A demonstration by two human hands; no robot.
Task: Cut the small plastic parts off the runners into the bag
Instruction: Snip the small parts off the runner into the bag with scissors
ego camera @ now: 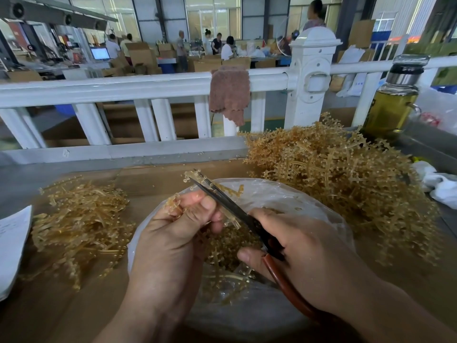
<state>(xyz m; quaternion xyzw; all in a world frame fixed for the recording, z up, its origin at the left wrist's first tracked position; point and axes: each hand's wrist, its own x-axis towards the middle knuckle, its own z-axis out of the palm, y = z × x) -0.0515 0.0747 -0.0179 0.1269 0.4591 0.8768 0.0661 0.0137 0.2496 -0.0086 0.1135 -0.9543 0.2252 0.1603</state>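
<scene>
Scissors point(222, 201) with dark blades and a red-brown handle sat in the right hand point(296, 246), whose fingers curled round the handle, the blades pointing far and left. The left hand point(173, 233) pinched a translucent amber runner point(191, 175) between thumb and fingers, holding it up against the blades. The runner's far tip, studded with small parts, stuck out just past the blade points. Whether the blades were biting the plastic could not be told.

Both hands hovered over a clear plastic bag point(284, 194) that lay open on the brown table point(74, 305), near the middle. Inside it was a heap of cut-off parts point(230, 243) mixed with a few runner pieces.

Right of the bag and farther back rose a large tangled pile of runners point(346, 179) bearing their small parts. On the left lay a flatter pile of runners point(81, 219). A white sheet of paper point(12, 243) showed at the left edge.

Beyond the table ran a white railing point(123, 87) with a brown cloth point(230, 92) draped over it. At the far right stood a bottle point(393, 105) of yellowish liquid.
</scene>
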